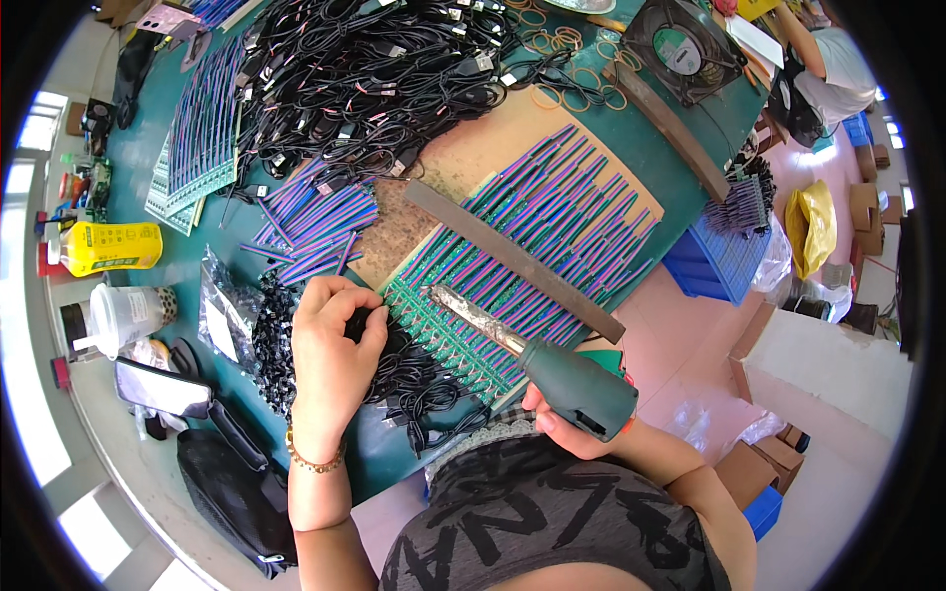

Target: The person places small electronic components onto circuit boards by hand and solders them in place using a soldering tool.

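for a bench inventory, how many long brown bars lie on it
2: one bar lies across the green circuit boards, the other bar lies beside the black fan. More may be hidden under the cable pile.

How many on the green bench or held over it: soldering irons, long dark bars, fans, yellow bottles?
Soldering iron: 1
Long dark bars: 2
Fan: 1
Yellow bottle: 1
Total: 5

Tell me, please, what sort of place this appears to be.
Probably an electronics assembly workshop: there are a green-handled metal soldering iron, rows of flat green circuit boards, and a big heap of thin black cables.
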Motion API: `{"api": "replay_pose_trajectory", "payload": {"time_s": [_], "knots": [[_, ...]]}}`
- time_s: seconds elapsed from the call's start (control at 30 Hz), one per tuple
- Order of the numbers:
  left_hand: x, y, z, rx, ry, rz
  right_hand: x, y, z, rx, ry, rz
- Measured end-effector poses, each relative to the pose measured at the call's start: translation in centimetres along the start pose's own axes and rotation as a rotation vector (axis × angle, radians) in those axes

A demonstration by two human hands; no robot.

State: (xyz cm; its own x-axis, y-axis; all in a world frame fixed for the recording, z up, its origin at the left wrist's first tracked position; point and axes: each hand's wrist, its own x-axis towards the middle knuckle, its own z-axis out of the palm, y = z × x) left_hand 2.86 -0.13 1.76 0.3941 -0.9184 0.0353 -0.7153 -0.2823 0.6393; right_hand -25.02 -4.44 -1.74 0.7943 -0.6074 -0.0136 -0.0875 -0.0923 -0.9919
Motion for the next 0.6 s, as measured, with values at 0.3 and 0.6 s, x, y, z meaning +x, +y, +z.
{"api": "replay_pose_trajectory", "payload": {"time_s": [0.3, 0.6], "knots": [[0.0, -0.6, 0.7, 0.071, 0.073, 0.022, 0.5, -0.9, -0.3, -0.028, 0.022, 0.015], [0.4, -1.1, 0.1, 0.003, 0.005, 0.018, 0.2, -0.4, -0.3, -0.032, 0.012, 0.027]]}}
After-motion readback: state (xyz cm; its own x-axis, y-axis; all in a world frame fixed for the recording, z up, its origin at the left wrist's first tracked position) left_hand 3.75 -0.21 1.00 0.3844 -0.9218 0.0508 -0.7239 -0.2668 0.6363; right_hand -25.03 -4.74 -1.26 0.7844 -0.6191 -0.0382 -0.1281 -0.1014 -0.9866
